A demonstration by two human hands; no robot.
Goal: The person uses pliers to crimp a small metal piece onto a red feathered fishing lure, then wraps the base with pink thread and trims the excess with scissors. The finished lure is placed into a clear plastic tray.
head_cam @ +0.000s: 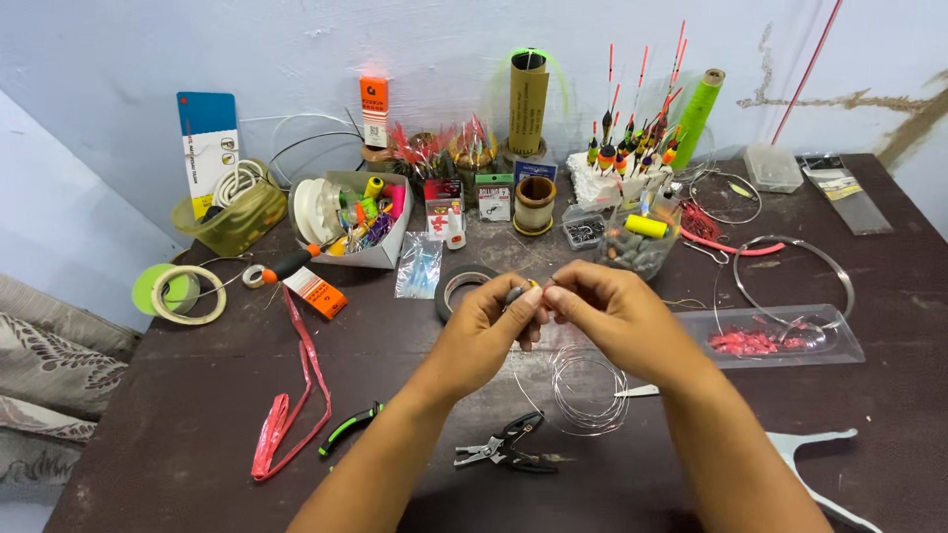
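A small dark and yellow bit (520, 290) sits pinched between the two hands, up above the middle of the table, but it is too small to tell what it is. The left hand (484, 331) holds it tight with closed fingers. The right hand (612, 311) is pinched shut right beside it, touching the left hand, and what it grips is hidden by the fingers. A thin coil of wire (590, 390) hangs and lies just under the hands. Near it on the table lie black pliers (506, 449) and a tool with a green and black handle (350, 428). The table (158, 434) is dark brown and looks rough and worn. A red ribbon (291, 405) lies on the left part, and a roll of black tape (460, 289) sits just behind the hands. A clear tray with red bits (780, 341) is on the right. At the back stand colourful fishing floats (632, 138) stuck in a white block, and a white box full of spools (351, 217). The wall (128, 49) behind is pale blue with a crack on the right. A white tool (820, 464) at the bottom right is cut off by the edge.
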